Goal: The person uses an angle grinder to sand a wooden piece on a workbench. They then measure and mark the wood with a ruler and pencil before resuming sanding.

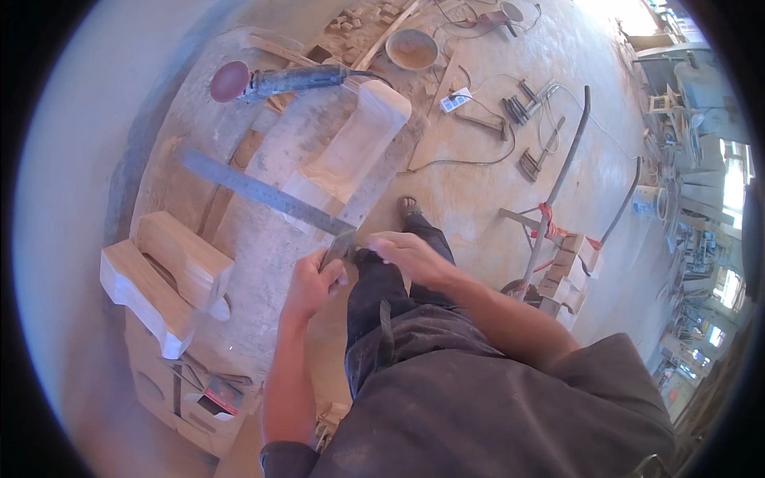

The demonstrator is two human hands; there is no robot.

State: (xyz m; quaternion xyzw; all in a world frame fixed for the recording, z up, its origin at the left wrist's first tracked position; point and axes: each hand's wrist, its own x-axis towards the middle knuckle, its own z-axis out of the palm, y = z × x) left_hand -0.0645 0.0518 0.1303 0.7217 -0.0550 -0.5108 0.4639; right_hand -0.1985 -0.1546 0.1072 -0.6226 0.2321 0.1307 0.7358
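Note:
My left hand (307, 287) is closed around the stock of a steel try square (271, 193). Its long blade reaches up and left, over the near end of a pale carved wooden block (362, 135) on the worn bench (259, 263). Whether blade and wood touch, I cannot tell. Beside the square's corner is my right hand (410, 256), its fingers loosely extended and slightly blurred, with nothing visible in them. Behind the block lies a power sander (295, 80) with a pinkish disc. Two more shaped wooden blocks (151, 291) rest together at the left.
On the floor ahead are a metal basin (413, 49), a white power strip (456, 100), loose cords and several clamps (518, 110). A handcart (550, 227) loaded with wood blocks stands to the right. A wall (72, 191) runs along the left.

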